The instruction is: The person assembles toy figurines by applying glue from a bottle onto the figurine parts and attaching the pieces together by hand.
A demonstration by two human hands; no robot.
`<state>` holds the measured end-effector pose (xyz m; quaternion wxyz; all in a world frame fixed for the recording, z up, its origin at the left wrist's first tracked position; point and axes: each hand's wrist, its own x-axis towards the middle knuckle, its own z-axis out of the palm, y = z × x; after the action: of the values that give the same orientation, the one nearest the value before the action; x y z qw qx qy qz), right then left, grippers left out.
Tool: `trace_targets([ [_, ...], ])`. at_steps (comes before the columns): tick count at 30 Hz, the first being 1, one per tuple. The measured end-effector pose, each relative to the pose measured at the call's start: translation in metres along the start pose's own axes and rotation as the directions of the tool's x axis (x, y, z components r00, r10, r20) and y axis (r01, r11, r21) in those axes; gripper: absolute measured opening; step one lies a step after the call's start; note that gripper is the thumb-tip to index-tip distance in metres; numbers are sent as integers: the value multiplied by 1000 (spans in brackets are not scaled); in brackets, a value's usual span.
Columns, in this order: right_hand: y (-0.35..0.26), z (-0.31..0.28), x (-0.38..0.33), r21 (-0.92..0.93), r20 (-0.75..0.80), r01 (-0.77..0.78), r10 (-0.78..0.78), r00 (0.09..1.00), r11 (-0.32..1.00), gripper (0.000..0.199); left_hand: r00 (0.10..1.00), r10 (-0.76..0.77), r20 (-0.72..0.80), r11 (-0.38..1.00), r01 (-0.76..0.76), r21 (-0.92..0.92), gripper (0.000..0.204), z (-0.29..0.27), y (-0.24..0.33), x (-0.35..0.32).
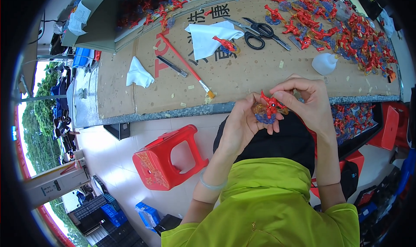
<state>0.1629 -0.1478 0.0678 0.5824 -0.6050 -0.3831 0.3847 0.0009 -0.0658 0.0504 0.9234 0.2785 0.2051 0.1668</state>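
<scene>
Both hands met at centre frame | my left hand [242, 123] cradled a small red figure [270, 106] on its blue base | my right hand [310, 102] pinched its top | scissors [259, 31] lay at 12 o'clock | red stool [167, 158] at 8 o'clock.

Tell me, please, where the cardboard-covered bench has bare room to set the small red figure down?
Bare cardboard lies between the red-handled brush, the black scissors and the white squeeze bottle. The far right is crowded with a pile of red figures.
</scene>
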Motion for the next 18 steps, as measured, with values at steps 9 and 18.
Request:
trace_targets([
  [9,-7,-3,4,-215,163,193,-160,974,957,11,989,-127,76,989,120,86,35,-9,11,2],
  [18,-3,-3,2,-259,73,328,-320,944,908,15,990,22,141,1000,-21,-9,21,-18,10,-4],
])
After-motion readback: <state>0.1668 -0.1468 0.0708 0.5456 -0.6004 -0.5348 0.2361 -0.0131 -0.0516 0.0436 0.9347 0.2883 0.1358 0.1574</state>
